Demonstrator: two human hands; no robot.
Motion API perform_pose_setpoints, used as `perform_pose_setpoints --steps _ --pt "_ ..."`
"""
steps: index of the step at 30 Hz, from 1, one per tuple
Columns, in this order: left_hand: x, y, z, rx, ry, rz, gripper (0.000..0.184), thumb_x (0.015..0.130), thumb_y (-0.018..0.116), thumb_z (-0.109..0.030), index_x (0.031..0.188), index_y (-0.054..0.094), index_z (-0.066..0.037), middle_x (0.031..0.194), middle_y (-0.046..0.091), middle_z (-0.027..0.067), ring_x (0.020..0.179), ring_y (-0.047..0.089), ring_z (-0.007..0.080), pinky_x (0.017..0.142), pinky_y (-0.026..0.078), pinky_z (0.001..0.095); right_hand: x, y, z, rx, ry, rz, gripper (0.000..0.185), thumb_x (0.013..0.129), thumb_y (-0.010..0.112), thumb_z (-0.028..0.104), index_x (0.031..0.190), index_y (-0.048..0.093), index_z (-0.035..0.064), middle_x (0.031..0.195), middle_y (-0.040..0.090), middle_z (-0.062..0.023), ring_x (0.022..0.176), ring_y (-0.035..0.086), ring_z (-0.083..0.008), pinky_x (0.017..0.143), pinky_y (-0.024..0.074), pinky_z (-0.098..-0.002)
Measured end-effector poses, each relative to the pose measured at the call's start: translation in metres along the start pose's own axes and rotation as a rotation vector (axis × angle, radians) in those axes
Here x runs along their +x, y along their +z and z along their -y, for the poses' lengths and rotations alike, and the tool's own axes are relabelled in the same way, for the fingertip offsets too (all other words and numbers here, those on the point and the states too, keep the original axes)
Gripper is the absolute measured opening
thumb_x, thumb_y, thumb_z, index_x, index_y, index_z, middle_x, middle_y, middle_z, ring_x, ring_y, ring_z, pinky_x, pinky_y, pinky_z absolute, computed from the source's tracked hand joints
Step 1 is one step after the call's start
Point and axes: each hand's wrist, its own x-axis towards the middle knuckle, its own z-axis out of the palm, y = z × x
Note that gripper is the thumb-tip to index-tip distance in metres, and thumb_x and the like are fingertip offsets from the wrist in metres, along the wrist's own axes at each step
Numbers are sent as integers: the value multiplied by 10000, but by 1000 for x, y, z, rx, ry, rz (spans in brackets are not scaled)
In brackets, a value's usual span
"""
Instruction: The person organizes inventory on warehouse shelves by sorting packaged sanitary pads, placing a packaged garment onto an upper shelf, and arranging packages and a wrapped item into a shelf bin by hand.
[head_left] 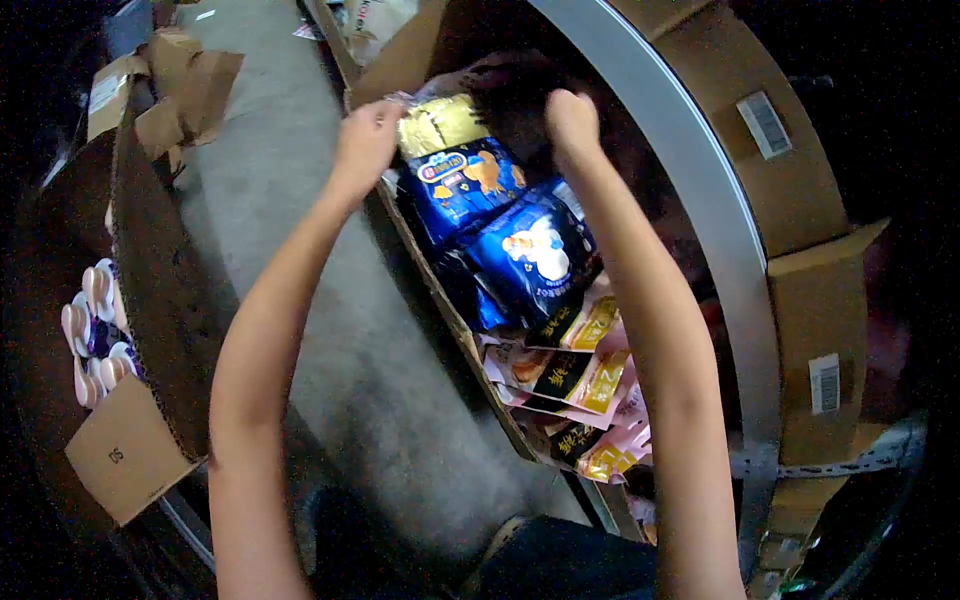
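Note:
My left hand [366, 142] is at the near side of an open cardboard box [425, 258], fingers closed on a shiny edge that looks like clear plastic film [403, 99]. Right beside those fingers lies a gold-topped pack [440, 124], above a blue snack bag [465, 183] with cartoon figures. A second blue bag [535, 250] with a white figure lies below it. My right hand [573, 118] is closed in a fist over the dark far side of the box; what it holds, if anything, is hidden. Pink pouches [570, 378] with yellow and black labels fill the lower end.
A metal shelf beam [700, 130] curves along the right, with labelled cardboard boxes [800, 180] beyond it. On the left stands another open carton [165, 290] beside several white-and-pink items [95, 290]. Torn cardboard [190, 85] lies behind on the concrete floor [340, 300].

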Motion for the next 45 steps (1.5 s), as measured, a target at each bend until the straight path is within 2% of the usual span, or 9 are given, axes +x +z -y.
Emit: perform_pose_setpoints --steps 4,8,13,18,19,23,29,35,45 --pt "2 4 -1 -173 93 -189 287 790 391 -244 834 557 -14 782 563 144 722 536 258 656 396 319 -57 25 64 609 6 -56 358 579 434 -20 937 436 -31 870 491 -194 813 483 -281 758 372 -336" --pt "7 8 0 225 191 -167 288 794 392 -240 854 536 2 763 563 148 719 533 249 665 389 316 -126 55 121 446 -191 -42 356 604 429 -26 956 373 -39 948 414 -233 936 372 -318 837 273 -376" --pt "6 6 -4 -146 58 -324 292 779 417 -242 888 509 13 865 526 157 811 492 266 696 376 317 -216 7 158 614 -318 131 346 622 366 -58 966 345 -26 975 359 -208 1003 317 -354 883 228 -391" --pt "-23 5 -20 128 27 -537 348 781 409 -261 954 468 34 1003 465 192 924 438 293 762 348 336 -298 -55 125 896 -120 376 257 761 412 52 1007 398 -19 1066 394 -142 1075 330 -228 904 232 -296" --pt "-31 10 -4 120 2 -548 362 783 405 -268 968 458 38 1022 458 198 946 427 297 783 337 343 -321 -62 111 1143 241 435 238 788 427 100 1001 421 -7 1024 440 -98 1007 404 -188 875 284 -288" --pt "-105 28 -15 -627 -1058 -97 454 812 322 -370 1030 445 8 1113 412 141 1042 361 257 847 297 372 -388 -42 2 1645 1082 173 411 799 392 198 1152 266 29 1185 316 -174 1073 347 -289 855 329 -429" --pt "-161 33 -42 -353 -947 182 546 811 257 -446 1146 348 -24 1195 338 128 1124 256 256 918 185 382 -384 -59 -81 2888 1065 -437 424 812 302 132 1203 204 2 1237 238 -176 1141 237 -315 862 359 -375" --pt "-164 33 -15 -615 -947 486 599 766 239 -555 1247 173 -203 1316 -61 44 1201 -80 243 930 -1 475 -367 -56 -85 3152 1141 -530 438 808 281 102 1221 165 12 1264 197 -135 1140 252 -278 860 367 -364" --pt "-137 121 -33 -711 -861 436 807 672 356 -636 1255 120 -131 1315 -18 76 1200 -59 250 915 -41 481 -307 -73 -141 3069 904 -524 468 835 265 223 1215 143 -21 1252 198 -179 1161 209 -272 933 257 -390"
